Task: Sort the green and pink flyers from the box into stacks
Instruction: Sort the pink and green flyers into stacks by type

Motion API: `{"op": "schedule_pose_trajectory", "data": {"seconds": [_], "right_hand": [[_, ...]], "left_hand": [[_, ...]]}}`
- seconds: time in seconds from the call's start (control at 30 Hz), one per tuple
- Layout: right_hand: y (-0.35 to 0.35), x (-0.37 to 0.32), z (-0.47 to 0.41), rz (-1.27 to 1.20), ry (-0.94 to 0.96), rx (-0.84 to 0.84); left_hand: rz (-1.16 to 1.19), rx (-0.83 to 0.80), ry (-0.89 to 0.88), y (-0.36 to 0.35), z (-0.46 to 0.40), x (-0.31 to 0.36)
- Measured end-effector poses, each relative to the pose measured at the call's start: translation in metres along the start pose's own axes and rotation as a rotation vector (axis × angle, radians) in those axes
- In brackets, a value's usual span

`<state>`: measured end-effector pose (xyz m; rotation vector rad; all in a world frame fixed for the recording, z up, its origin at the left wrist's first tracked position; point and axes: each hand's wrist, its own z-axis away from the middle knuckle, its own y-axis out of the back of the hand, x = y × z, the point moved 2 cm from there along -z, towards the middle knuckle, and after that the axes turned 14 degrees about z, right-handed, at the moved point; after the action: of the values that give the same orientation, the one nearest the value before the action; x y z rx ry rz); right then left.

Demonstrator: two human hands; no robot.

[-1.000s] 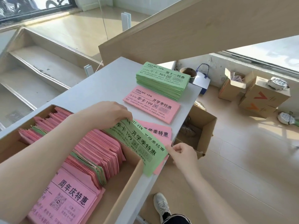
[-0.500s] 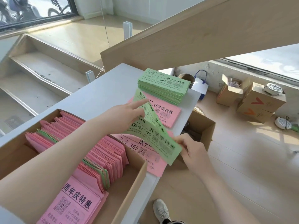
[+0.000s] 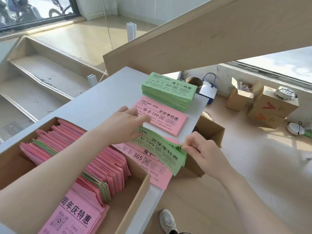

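Note:
A cardboard box (image 3: 135, 200) at the near left of the white table (image 3: 94, 102) holds several pink flyers (image 3: 104, 166) with a few green ones among them. A thick green stack (image 3: 168, 92) lies at the table's far end, and a pink stack (image 3: 167, 119) sits just in front of it. Nearer me, a pink flyer (image 3: 152, 168) overhangs the table edge. One green flyer (image 3: 162, 149) bows above it. My right hand (image 3: 200, 149) pinches its right end. My left hand (image 3: 126, 124) holds its left end, fingers stretched out over the pink stack.
An open cardboard box (image 3: 212, 132) stands on the floor under the table's right edge. More boxes (image 3: 270, 107) and a blue-and-white bag (image 3: 207, 92) sit farther right. A wooden stair beam (image 3: 202, 39) slants overhead. My shoe (image 3: 167, 222) is on the floor below.
Both hands lifted the green flyer out of the box and carried it forward, then lowered it over the near pink flyer. My left fingers now reach over the pink stack.

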<state>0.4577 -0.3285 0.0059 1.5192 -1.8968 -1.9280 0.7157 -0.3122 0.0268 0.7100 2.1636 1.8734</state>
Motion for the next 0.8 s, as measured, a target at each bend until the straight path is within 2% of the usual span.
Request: {"op": "schedule_pose_trajectory", "data": {"seconds": [0.1, 0.17, 0.27, 0.33, 0.43, 0.53, 0.63, 0.8], "right_hand": [[-0.012, 0.001, 0.007, -0.341, -0.148, -0.105], [-0.024, -0.001, 0.013, -0.365, -0.113, -0.168], [-0.043, -0.004, 0.016, -0.311, -0.143, -0.14], [-0.053, -0.002, 0.013, -0.308, -0.189, -0.062], [-0.063, 0.003, 0.008, -0.399, -0.268, 0.021], [-0.072, 0.002, 0.005, -0.432, -0.281, -0.003], [-0.072, -0.001, 0.003, -0.418, -0.298, -0.01], [-0.062, 0.0, 0.001, -0.336, -0.257, 0.015]], "left_hand": [[-0.041, 0.065, -0.065, -0.003, 0.001, -0.002], [-0.007, -0.004, -0.03, -0.002, 0.0, -0.002], [0.087, -0.156, 0.174, -0.004, -0.002, -0.004], [0.252, -0.107, 0.333, -0.002, 0.0, -0.007], [0.646, -0.021, 0.582, 0.002, 0.005, -0.021], [0.799, -0.045, 0.694, 0.004, 0.008, -0.031], [0.797, -0.071, 0.692, 0.007, 0.008, -0.03], [0.483, -0.219, 0.536, 0.015, 0.005, -0.021]]}}
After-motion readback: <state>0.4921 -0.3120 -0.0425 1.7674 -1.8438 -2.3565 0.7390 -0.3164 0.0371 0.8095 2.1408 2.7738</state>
